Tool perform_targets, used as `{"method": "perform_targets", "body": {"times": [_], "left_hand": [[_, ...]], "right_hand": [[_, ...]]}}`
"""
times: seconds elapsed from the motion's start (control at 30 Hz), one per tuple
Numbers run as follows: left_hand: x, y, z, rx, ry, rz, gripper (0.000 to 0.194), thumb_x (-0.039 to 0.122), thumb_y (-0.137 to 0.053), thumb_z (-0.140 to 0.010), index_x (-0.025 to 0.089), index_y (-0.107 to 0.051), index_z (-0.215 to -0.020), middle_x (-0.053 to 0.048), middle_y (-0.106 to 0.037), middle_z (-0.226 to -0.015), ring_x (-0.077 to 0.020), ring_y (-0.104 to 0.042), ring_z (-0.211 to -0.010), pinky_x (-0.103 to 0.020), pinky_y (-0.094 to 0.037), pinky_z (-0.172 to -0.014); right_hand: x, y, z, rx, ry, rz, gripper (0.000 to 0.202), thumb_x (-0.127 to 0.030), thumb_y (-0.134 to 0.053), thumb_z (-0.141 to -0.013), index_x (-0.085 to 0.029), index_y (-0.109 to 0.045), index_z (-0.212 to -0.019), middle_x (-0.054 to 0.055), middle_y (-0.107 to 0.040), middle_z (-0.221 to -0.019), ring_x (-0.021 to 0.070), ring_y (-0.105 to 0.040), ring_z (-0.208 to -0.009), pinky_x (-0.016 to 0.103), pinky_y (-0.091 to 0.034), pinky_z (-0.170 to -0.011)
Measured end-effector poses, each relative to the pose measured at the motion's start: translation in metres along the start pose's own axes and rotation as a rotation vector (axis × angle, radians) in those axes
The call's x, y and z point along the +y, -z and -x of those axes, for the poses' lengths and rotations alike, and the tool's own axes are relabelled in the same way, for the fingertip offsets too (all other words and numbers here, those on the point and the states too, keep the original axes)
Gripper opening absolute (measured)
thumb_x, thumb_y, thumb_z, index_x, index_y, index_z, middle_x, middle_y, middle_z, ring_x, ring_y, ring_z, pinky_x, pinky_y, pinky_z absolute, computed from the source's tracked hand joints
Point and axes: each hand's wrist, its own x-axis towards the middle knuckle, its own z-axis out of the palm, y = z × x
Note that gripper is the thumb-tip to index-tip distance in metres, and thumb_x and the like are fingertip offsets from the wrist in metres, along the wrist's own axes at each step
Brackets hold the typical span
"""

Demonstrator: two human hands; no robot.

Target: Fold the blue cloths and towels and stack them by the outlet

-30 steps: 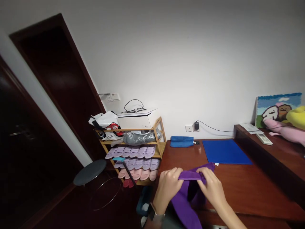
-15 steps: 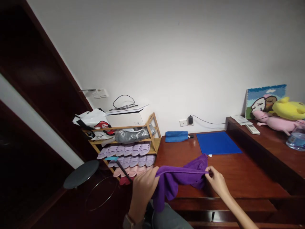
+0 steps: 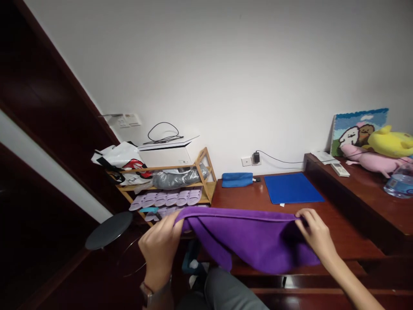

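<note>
A purple cloth (image 3: pixel 254 237) hangs stretched between my two hands, above the front part of the brown wooden table (image 3: pixel 342 230). My left hand (image 3: pixel 163 243) is closed on its left end, and my right hand (image 3: pixel 314 230) pinches the upper right corner between thumb and fingers. The top edge is nearly straight; the lower part droops in folds. Beyond the cloth, a flat blue cloth (image 3: pixel 292 188) lies spread on the table. Left of that is a folded blue cloth (image 3: pixel 237 180) near the wall.
A wooden shoe rack (image 3: pixel 206 172) with lilac slippers (image 3: pixel 172 198) stands at left, a white box (image 3: pixel 167 156) on top. Beside it is a round dark stool (image 3: pixel 109 230). Plush toys (image 3: pixel 374 161), a remote control (image 3: pixel 340 169) and a water bottle (image 3: pixel 400 185) sit on the raised ledge at right.
My hands have moved apart, the left one leftward and the right one rightward. The purple cloth, bunched before, is now pulled wide and hangs more open.
</note>
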Motion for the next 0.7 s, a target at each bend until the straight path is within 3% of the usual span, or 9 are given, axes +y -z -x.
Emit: {"method": "perform_targets", "body": {"times": [0.07, 0.17, 0.23, 0.33, 0.47, 0.53, 0.7], "left_hand": [[0.0, -0.001, 0.0, -0.032, -0.022, 0.078, 0.032, 0.021, -0.055, -0.1, 0.026, -0.082, -0.084, -0.002, -0.084, -0.093, -0.0171, -0.075, -0.075, -0.026, -0.048, -0.066], [-0.003, -0.002, -0.001, 0.06, 0.147, 0.192, 0.03, 0.029, -0.056, -0.099, 0.026, -0.081, -0.081, 0.0, -0.084, -0.087, -0.0181, -0.076, -0.074, -0.025, -0.053, -0.072], [-0.007, -0.004, -0.003, 0.089, 0.294, 0.247, 0.027, 0.035, -0.06, -0.094, 0.026, -0.081, -0.08, 0.001, -0.083, -0.08, -0.019, -0.075, -0.07, -0.026, -0.056, -0.072], [-0.017, -0.007, -0.003, 0.001, 0.417, 0.355, 0.023, 0.042, -0.067, -0.085, 0.027, -0.082, -0.075, 0.002, -0.082, -0.076, -0.0204, -0.075, -0.069, -0.028, -0.057, -0.071], [-0.027, -0.01, 0.002, 0.005, 0.671, 0.456, 0.023, 0.048, -0.074, -0.07, 0.026, -0.081, -0.07, 0.0, -0.08, -0.072, -0.0239, -0.074, -0.069, -0.032, -0.057, -0.069], [-0.029, -0.009, 0.003, 0.02, 0.794, 0.512, 0.026, 0.049, -0.076, -0.065, 0.025, -0.081, -0.072, -0.002, -0.08, -0.073, -0.0256, -0.073, -0.071, -0.034, -0.058, -0.071], [-0.029, -0.005, 0.003, 0.016, 0.916, 0.594, 0.03, 0.049, -0.079, -0.061, 0.023, -0.08, -0.076, -0.003, -0.08, -0.078, -0.0261, -0.072, -0.08, -0.036, -0.059, -0.077]], "right_hand": [[0.014, 0.003, 0.002, 0.067, -0.068, 0.02, 0.021, -0.041, -0.05, -0.106, -0.025, -0.064, -0.102, 0.006, -0.072, -0.096, 0.0217, -0.073, -0.087, 0.034, -0.058, -0.082], [0.028, 0.011, 0.005, 0.103, -0.123, 0.024, 0.024, -0.043, -0.054, -0.104, -0.024, -0.067, -0.112, 0.008, -0.075, -0.104, 0.0237, -0.074, -0.093, 0.037, -0.058, -0.09], [0.035, 0.012, 0.011, 0.001, -0.119, -0.035, 0.029, -0.048, -0.054, -0.105, -0.025, -0.07, -0.108, 0.007, -0.077, -0.1, 0.0235, -0.076, -0.088, 0.035, -0.061, -0.085], [0.048, 0.012, 0.025, -0.252, -0.087, -0.199, 0.037, -0.056, -0.052, -0.104, -0.026, -0.073, -0.096, 0.005, -0.079, -0.09, 0.0224, -0.077, -0.08, 0.031, -0.063, -0.075], [0.062, 0.021, 0.044, -0.534, -0.081, -0.352, 0.03, -0.053, -0.059, -0.101, -0.028, -0.077, -0.105, 0.006, -0.079, -0.1, 0.0225, -0.077, -0.093, 0.03, -0.063, -0.085], [0.068, 0.017, 0.058, -0.609, -0.093, -0.351, 0.029, -0.052, -0.061, -0.1, -0.029, -0.077, -0.108, 0.007, -0.078, -0.106, 0.023, -0.077, -0.097, 0.031, -0.063, -0.087], [0.094, -0.022, 0.113, -0.442, -0.268, -0.149, 0.042, -0.06, -0.046, -0.1, -0.029, -0.074, -0.095, 0.007, -0.079, -0.094, 0.0242, -0.078, -0.08, 0.033, -0.064, -0.07]]}}
